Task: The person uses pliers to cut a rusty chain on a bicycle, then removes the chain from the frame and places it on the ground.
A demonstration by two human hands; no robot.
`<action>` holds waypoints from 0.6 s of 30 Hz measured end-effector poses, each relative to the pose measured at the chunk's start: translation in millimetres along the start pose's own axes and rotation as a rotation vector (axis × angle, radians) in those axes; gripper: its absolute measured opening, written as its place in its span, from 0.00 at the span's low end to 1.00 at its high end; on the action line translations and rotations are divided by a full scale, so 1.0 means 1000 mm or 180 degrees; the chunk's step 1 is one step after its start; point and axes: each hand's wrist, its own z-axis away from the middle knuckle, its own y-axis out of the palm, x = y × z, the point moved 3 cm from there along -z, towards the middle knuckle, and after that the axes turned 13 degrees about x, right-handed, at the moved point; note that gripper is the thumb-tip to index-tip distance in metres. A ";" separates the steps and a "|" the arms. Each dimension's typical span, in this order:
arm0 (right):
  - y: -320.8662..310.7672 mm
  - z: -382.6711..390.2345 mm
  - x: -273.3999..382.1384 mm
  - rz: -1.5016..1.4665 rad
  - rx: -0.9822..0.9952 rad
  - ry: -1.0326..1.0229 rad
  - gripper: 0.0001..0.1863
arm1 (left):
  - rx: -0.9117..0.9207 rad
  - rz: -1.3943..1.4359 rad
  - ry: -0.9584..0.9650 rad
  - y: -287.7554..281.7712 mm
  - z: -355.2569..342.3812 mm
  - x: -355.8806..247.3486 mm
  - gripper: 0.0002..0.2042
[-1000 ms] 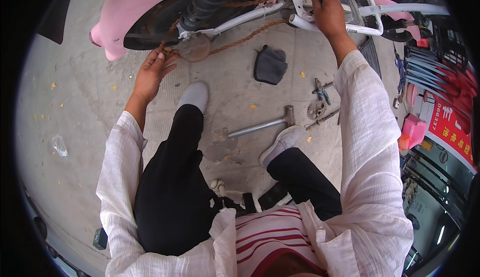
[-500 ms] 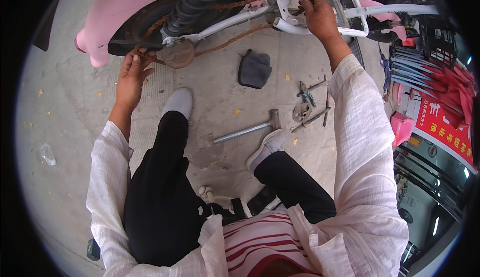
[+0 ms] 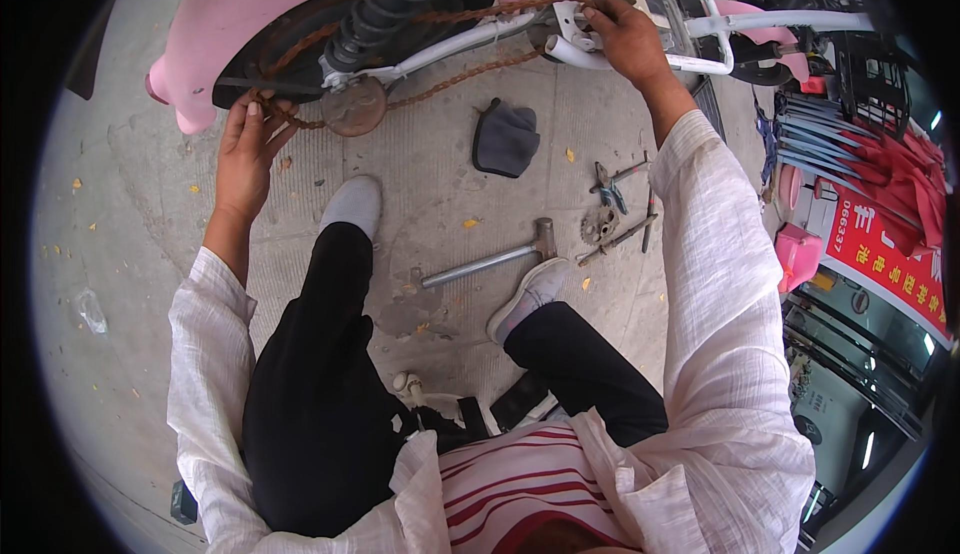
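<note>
A rusty brown chain [image 3: 465,76] stretches in a long loop along the side of a pink and white two-wheeler. My left hand [image 3: 246,149] pinches the chain at its rear end, beside the wheel under the pink fender [image 3: 215,24]. At the front end, by the white frame tube [image 3: 575,55], my right hand [image 3: 632,42] has its fingers closed at the chain's upper run; the exact grip is partly hidden. Between the hands are a black coil-spring shock absorber [image 3: 385,16] and a round rusty disc [image 3: 355,107] at the wheel's centre.
On the concrete lie a dark grey cloth item [image 3: 507,139], a hammer [image 3: 485,264], a toothed sprocket [image 3: 599,224] and blue-handled pliers [image 3: 611,195]. Folded red umbrella-like fabric [image 3: 895,169] and a red sign [image 3: 895,254] stand at the right. My shoes flank the hammer.
My left hand has shifted slightly left and up with the chain's rear end. My right hand has dropped a little and moved slightly left, and the chain's upper run sits lower there.
</note>
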 end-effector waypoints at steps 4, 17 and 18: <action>0.000 -0.002 -0.003 0.0034 -0.0085 0.0072 0.16 | 0.0015 -0.0036 0.0054 0.003 -0.002 -0.003 0.16; 0.017 0.010 0.092 0.1746 -0.0606 -0.1570 0.12 | -0.0016 -0.0093 0.0026 0.006 0.001 -0.007 0.17; 0.017 0.010 0.093 0.1842 -0.0624 -0.1499 0.11 | -0.0019 -0.0073 0.0028 0.006 0.001 -0.006 0.17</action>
